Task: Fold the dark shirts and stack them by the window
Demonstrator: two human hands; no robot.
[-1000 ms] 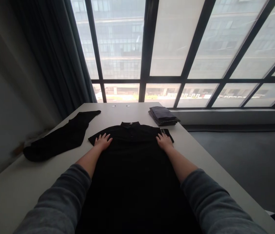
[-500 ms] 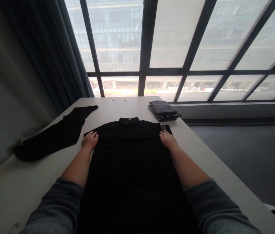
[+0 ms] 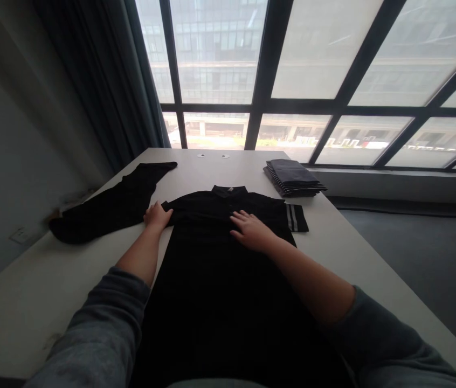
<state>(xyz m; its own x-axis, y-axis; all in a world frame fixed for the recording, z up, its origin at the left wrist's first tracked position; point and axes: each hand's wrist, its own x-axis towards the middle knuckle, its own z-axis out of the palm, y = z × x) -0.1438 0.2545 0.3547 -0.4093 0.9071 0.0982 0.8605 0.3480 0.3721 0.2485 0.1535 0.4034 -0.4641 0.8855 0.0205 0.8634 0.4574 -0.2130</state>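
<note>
A black polo shirt (image 3: 220, 280) lies spread face up on the table, its collar toward the window and its lower part toward me. At the left sleeve, my left hand (image 3: 158, 216) is closed on the edge of the cloth, thumb toward the shirt body. My right hand (image 3: 253, 230) rests open and flat on the chest just below the button placket, fingers spread. To the right, the short sleeve with two grey stripes (image 3: 291, 217) lies stretched out, untouched by either hand.
The white table (image 3: 207, 172) reaches to the window. Another black garment (image 3: 110, 205) lies along its left side. A stack of folded dark cloths (image 3: 292, 175), some with striped edges, stands at the far right. A dark curtain (image 3: 102, 81) hangs at the left.
My right hand has let go of the striped sleeve and moved left onto the shirt's chest. My left hand remains at the left sleeve. The view has shifted slightly left.
</note>
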